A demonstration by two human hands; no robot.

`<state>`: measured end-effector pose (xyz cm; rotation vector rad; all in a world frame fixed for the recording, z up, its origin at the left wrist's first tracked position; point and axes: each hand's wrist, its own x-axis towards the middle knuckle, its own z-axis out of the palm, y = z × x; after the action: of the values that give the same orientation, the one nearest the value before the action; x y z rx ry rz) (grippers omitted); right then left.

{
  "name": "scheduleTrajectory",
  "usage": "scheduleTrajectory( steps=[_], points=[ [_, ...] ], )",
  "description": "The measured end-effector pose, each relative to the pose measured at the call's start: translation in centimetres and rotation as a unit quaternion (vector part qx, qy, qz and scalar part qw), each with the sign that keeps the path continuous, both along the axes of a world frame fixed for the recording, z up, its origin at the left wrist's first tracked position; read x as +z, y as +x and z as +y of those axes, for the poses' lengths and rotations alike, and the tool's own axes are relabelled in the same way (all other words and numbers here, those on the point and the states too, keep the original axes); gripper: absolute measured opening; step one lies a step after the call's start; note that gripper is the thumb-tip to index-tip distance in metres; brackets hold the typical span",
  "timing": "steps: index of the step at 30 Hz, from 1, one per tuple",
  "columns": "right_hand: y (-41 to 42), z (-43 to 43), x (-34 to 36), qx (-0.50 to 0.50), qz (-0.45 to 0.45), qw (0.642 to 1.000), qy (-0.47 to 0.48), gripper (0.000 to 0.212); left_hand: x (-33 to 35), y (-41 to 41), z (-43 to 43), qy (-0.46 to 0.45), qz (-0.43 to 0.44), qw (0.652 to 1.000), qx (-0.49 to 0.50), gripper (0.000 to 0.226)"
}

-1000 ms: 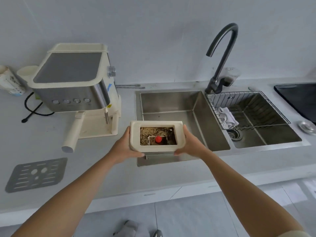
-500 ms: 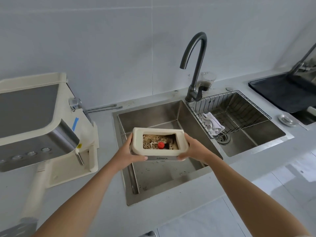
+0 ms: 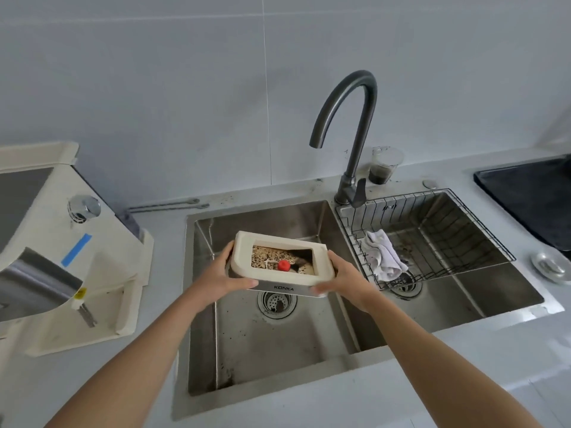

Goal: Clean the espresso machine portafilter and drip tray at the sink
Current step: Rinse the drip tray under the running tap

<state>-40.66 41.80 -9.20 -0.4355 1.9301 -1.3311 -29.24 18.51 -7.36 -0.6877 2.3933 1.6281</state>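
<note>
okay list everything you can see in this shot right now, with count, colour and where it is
drip tray: one, cream, held over left basin
red float: one, inside tray
sink: one, steel, two basins
faucet: one, dark grey, behind sink
wire basket: one, dark, in right basin
cloth: one, whitish, in basket
cup: one, clear, dark liquid, behind faucet
espresso machine: one, cream and steel, far left
small dish: one, silver, far right
left hand, right hand: gripping tray ends

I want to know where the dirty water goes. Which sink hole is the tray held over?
The left basin's drain, bare and just below the drip tray. The right basin's drain sits under the wire basket and cloth.
</note>
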Motion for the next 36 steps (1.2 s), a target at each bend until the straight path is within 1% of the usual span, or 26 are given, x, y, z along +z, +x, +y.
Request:
scheduleTrajectory(
  steps=[2, 3, 5, 7, 8, 11, 14, 15, 18, 19, 20, 23, 24, 29, 30, 33, 36],
  points=[
    [-1.3, 0.6, -0.1, 0.013, -0.015, 1.0, -0.016, 0.065, 0.4, -0.7, 0.8, -0.013, -0.018, 1.0, 0.011, 0.123],
    [-1.9, 0.8, -0.3, 0.018, -0.023, 0.999, -0.023, 0.067, 0.5, -1.1, 1.2, -0.02, -0.025, 0.999, 0.016, 0.125],
    [-2.9, 1.2, -0.5, 0.025, -0.043, 0.998, -0.036, 0.072, 0.9, -1.6, 2.0, -0.033, -0.032, 0.999, 0.025, 0.117],
    [-3.8, 1.5, -0.7, 0.032, -0.055, 0.997, -0.046, 0.07, 1.1, -2.1, 2.6, -0.037, -0.035, 0.998, 0.036, 0.101],
    [-4.2, 1.5, -0.8, 0.037, -0.06, 0.996, -0.051, 0.068, 1.2, -2.3, 2.7, -0.039, -0.039, 0.998, 0.042, 0.096],
    [-4.8, 1.4, -1.0, 0.049, -0.071, 0.994, -0.064, 0.065, 1.6, -2.7, 2.8, -0.052, -0.046, 0.996, 0.052, 0.094],
    [-5.2, 0.8, -0.9, 0.061, -0.071, 0.993, -0.066, 0.053, 2.0, -3.1, 2.7, -0.053, -0.053, 0.996, 0.054, 0.09],
    [-5.3, 0.6, -1.0, 0.063, -0.07, 0.993, -0.067, 0.052, 2.2, -3.1, 2.6, -0.051, -0.054, 0.996, 0.051, 0.092],
    [-5.4, -0.1, -1.2, 0.066, -0.07, 0.993, -0.07, 0.051, 2.6, -3.2, 1.9, -0.058, -0.061, 0.995, 0.048, 0.111],
    [-5.5, -0.3, -1.4, 0.065, -0.073, 0.993, -0.07, 0.05, 2.8, -3.3, 1.7, -0.06, -0.063, 0.995, 0.048, 0.112],
    [-5.5, -0.6, -1.4, 0.065, -0.075, 0.992, -0.071, 0.048, 3.0, -3.4, 1.5, -0.062, -0.065, 0.995, 0.05, 0.108],
    [-5.9, -1.1, -1.7, 0.072, -0.089, 0.991, -0.073, 0.041, 3.0, -3.8, 1.3, -0.064, -0.06, 0.994, 0.058, 0.084],
    [-6.0, -1.3, -1.9, 0.073, -0.097, 0.99, -0.073, 0.04, 3.0, -3.9, 1.2, -0.068, -0.059, 0.994, 0.058, 0.08],
    [-6.1, -1.9, -2.6, 0.07, -0.145, 0.983, -0.085, 0.032, 3.1, -4.5, 0.5, -0.063, -0.06, 0.995, 0.058, 0.074],
    [-6.1, -2.0, -2.7, 0.069, -0.158, 0.981, -0.09, 0.034, 3.2, -4.6, 0.4, -0.058, -0.061, 0.995, 0.059, 0.074],
    [-6.2, -2.3, -3.2, 0.052, -0.197, 0.974, -0.094, 0.05, 3.6, -5.1, 0.4, -0.053, -0.058, 0.995, 0.063, 0.074],
    [-6.0, -2.2, -3.0, 0.043, -0.227, 0.968, -0.102, 0.041, 4.0, -5.8, 0.5, -0.06, -0.059, 0.994, 0.065, 0.072]
  ],
)
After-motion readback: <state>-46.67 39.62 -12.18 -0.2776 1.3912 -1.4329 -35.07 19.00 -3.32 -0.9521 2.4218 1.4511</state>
